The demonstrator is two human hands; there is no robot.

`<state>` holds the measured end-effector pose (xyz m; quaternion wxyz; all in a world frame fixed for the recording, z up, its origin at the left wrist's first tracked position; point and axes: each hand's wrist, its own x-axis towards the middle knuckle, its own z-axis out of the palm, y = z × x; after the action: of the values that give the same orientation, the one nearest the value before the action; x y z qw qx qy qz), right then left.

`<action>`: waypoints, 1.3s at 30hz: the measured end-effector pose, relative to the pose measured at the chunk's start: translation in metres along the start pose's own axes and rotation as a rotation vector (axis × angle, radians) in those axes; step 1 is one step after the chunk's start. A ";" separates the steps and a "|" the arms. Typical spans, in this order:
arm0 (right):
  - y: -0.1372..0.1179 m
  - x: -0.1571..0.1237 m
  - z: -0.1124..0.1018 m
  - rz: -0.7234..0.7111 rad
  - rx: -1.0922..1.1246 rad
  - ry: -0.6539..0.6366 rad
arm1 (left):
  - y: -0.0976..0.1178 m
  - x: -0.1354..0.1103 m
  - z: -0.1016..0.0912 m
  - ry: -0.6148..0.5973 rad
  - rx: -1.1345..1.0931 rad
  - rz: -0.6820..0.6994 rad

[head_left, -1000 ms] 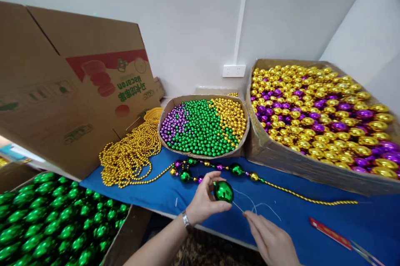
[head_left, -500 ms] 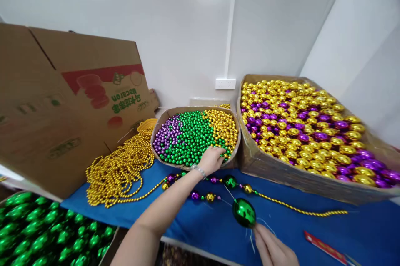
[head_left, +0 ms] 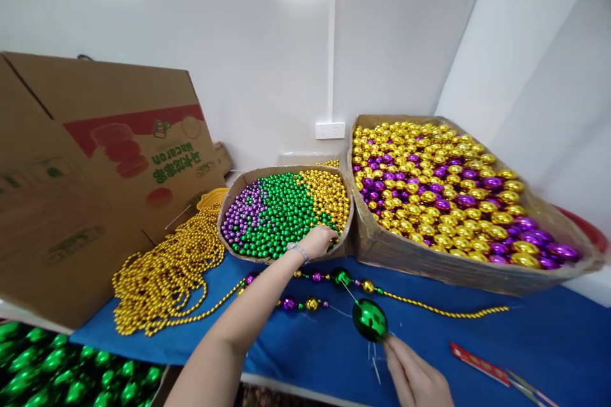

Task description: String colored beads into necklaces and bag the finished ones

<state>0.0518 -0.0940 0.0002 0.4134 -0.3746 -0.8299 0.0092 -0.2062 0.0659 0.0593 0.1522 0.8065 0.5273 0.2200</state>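
Note:
My left hand (head_left: 319,242) dips into the right front of a cardboard box (head_left: 281,260) of small purple, green and gold beads (head_left: 286,203). Its fingers are bent together among green and gold beads; what lies between the fingertips is hidden. A large shiny green bead (head_left: 370,320) is pinched at its lower right by my right hand (head_left: 420,376), with thin clear string ends hanging below. From that bead, string leads to a strand of mixed beads (head_left: 312,303) and towards another green ball (head_left: 342,277) on the blue cloth (head_left: 305,346).
Gold bead strands (head_left: 167,273) lie heaped at left beside a tall carton (head_left: 114,171). At right stands a big box (head_left: 405,260) of gold and purple beads. Large green beads (head_left: 71,369) fill a container at lower left. A red packet (head_left: 480,364) lies at right front.
The whole scene has shifted a little to the left as the camera turned. My left hand remains among the small beads, its fingers slightly more drawn in; my right still holds the green bead.

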 end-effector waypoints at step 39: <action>0.020 -0.036 0.043 0.150 -0.128 -0.116 | 0.083 -0.105 0.072 0.204 -1.120 -0.398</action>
<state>0.0481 -0.0891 -0.0588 0.3381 -0.4602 -0.8209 0.0087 -0.1403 -0.0646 0.0164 0.5406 0.4642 0.4841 0.5078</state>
